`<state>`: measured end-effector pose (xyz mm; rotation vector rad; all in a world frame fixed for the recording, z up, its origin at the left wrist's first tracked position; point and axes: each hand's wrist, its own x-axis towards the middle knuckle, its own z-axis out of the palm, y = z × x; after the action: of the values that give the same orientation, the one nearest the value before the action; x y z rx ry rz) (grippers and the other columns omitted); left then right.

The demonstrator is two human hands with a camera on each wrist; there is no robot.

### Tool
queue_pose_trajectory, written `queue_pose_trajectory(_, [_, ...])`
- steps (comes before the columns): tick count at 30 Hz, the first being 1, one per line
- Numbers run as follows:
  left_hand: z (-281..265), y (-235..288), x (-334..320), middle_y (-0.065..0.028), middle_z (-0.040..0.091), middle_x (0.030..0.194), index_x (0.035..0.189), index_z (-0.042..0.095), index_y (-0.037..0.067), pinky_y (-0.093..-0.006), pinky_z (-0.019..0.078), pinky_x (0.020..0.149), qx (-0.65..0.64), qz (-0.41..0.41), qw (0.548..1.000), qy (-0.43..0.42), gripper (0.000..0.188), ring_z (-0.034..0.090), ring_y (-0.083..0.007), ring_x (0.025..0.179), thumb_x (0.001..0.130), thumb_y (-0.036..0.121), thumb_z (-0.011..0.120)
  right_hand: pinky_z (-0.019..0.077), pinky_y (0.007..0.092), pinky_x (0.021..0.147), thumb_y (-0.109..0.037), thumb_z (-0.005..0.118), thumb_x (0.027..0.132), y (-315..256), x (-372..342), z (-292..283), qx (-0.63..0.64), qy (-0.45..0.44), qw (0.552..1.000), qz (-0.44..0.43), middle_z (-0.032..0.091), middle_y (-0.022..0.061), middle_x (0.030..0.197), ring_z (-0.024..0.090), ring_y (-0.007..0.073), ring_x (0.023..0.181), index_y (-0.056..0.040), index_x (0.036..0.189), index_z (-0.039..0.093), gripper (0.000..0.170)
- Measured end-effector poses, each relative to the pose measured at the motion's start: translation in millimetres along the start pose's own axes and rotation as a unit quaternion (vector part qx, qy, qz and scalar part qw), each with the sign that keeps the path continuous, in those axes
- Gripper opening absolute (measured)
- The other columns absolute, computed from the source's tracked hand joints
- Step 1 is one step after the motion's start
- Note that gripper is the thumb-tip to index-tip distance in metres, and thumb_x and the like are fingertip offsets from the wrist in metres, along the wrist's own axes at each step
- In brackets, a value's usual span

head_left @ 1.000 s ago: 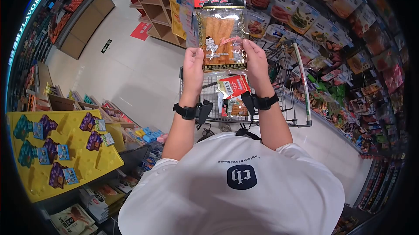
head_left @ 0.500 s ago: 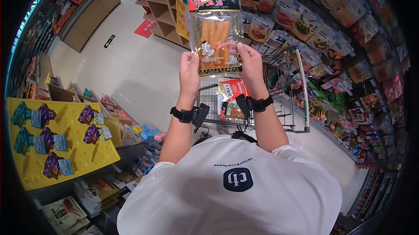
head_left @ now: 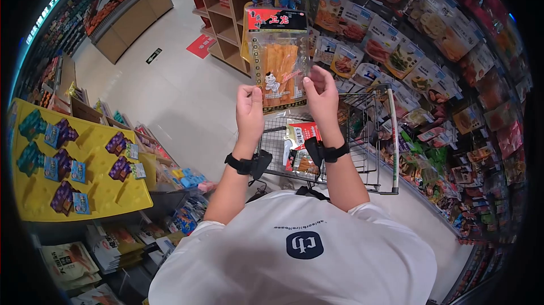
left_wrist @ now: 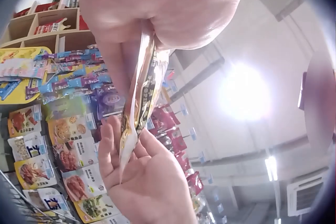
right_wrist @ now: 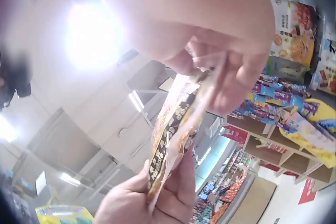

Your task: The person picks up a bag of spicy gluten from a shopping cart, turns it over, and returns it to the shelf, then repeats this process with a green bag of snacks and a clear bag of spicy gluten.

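A clear latiao packet (head_left: 281, 70) with a black and red header stands upright in front of me, long orange strips showing through its window. At its lower left edge my left hand (head_left: 249, 113) grips it, thumb on the front. My right hand (head_left: 324, 101) holds the right edge between thumb and fingers, its fingers spread more loosely behind. Edge-on, the packet (left_wrist: 140, 87) runs between both hands in the left wrist view. Below it, a shopping cart (head_left: 272, 152) carries a red and white packet (head_left: 302, 135) and another packet (head_left: 305, 163) of brown food.
Hanging snack bags (head_left: 391, 44) line the shelves along the right. On the left, a yellow display board (head_left: 90, 180) carries purple and teal packs. Wooden shelves (head_left: 229, 16) stand ahead, beside a pale tiled floor (head_left: 187, 95) with a red floor sign (head_left: 201, 46).
Both hands and the latiao packet have come lower in the head view. The right hand's fingers have spread from the packet's edge. The cart's contents look the same.
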<state>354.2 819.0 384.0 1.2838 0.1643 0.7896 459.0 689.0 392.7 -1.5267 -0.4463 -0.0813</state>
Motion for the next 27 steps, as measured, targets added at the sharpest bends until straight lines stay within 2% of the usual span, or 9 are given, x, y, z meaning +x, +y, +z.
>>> queue_pose_trajectory(1, [1,-2,-2,-0.0068,0.061,0.095,0.096,0.046,0.003,-0.0238,0.046,0.076,0.052,0.04,0.997,0.033,0.022,0.056,-0.008,0.085,0.101,0.024,0.046,0.0489,0.0311,0.083,-0.027,0.067,0.087,-14,-3,0,-0.117,0.0,0.993,-0.013,0.053,0.0141,0.122,0.056,0.0158,0.101,0.0024,0.13,0.045,0.057])
queue_pose_trajectory(5, [14,17,-6,-0.0129,0.063,0.105,0.104,0.052,-0.001,-0.0294,0.0454,0.088,0.161,-0.025,0.986,-0.019,0.02,0.059,-0.0166,0.1,0.098,0.018,0.05,0.0446,0.0306,0.092,-0.027,0.064,0.09,-32,-25,32,-0.021,-0.134,0.981,-0.136,0.05,0.0125,0.124,0.053,0.019,0.109,0.0012,0.128,0.045,0.051])
queue_pose_trajectory(6, [18,17,-2,-0.0135,0.06,0.115,0.105,0.055,-0.001,-0.0325,0.0425,0.094,0.223,0.104,0.967,-0.065,0.019,0.054,-0.0205,0.111,0.096,0.014,0.051,0.0446,0.0306,0.092,-0.027,0.064,0.09,-29,-25,34,-0.019,-0.133,0.981,-0.137,0.05,0.0125,0.124,0.053,0.019,0.109,0.0012,0.128,0.045,0.051])
queue_pose_trajectory(8, [19,24,-1,-0.0142,0.057,0.125,0.107,0.058,-0.002,-0.0356,0.0397,0.101,0.281,0.232,0.925,-0.111,0.019,0.05,-0.0244,0.122,0.094,0.011,0.052,0.044,0.0282,0.091,-0.029,0.058,0.094,-26,-23,36,0.213,-0.172,0.96,0.059,0.054,0.0071,0.117,0.054,0.0155,0.104,-0.0008,0.127,0.045,0.045])
queue_pose_trajectory(12, [2,39,0,-0.0143,0.049,0.137,0.114,0.059,0.0,-0.0402,0.027,0.11,0.185,0.11,0.952,-0.22,0.027,0.037,-0.0304,0.134,0.089,0.01,0.056,0.0476,0.0281,0.086,-0.034,0.043,0.101,-14,-11,14,0.369,-0.179,0.888,0.208,0.06,0.0047,0.11,0.058,0.0124,0.099,-0.0048,0.123,0.05,0.037])
queue_pose_trajectory(14, [-1,42,0,-0.0141,0.048,0.138,0.125,0.053,0.003,-0.0405,0.0281,0.109,0.409,0.243,0.88,-0.016,0.036,0.036,-0.0313,0.134,0.091,0.013,0.054,0.0478,0.029,0.087,-0.035,0.042,0.101,-18,-9,6,0.397,-0.192,0.867,0.232,0.06,0.006,0.113,0.058,0.0141,0.101,-0.0038,0.124,0.05,0.04])
queue_pose_trajectory(16, [-4,36,2,-0.0139,0.047,0.137,0.131,0.045,0.002,-0.0381,0.0302,0.108,0.406,0.244,0.88,0.02,0.041,0.036,-0.0286,0.134,0.094,0.018,0.053,0.048,0.0298,0.089,-0.037,0.04,0.101,-21,-8,3,0.425,-0.206,0.843,0.257,0.059,0.0073,0.117,0.059,0.0158,0.104,-0.0028,0.126,0.05,0.043])
queue_pose_trajectory(19, [-9,26,4,-0.016,0.054,0.121,0.128,0.042,-0.003,-0.0302,0.0414,0.096,0.054,-0.044,0.996,-0.063,0.044,0.051,-0.0167,0.116,0.096,0.024,0.056,0.0467,0.0304,0.092,-0.04,0.038,0.101,-21,-8,2,0.418,-0.233,0.845,0.238,0.058,0.0085,0.121,0.058,0.0175,0.107,-0.0001,0.127,0.049,0.049])
queue_pose_trajectory(27, [-6,30,-5,-0.0085,0.063,0.103,0.127,0.045,-0.002,-0.0237,0.0481,0.081,-0.003,-0.059,0.996,-0.073,0.037,0.06,-0.0101,0.091,0.095,0.015,0.056,0.0462,0.0202,0.07,-0.03,0.055,0.096,-22,-4,-2,0.173,-0.218,0.957,0.077,0.063,-0.0008,0.091,0.056,0.0045,0.078,0.0004,0.109,0.06,0.033])
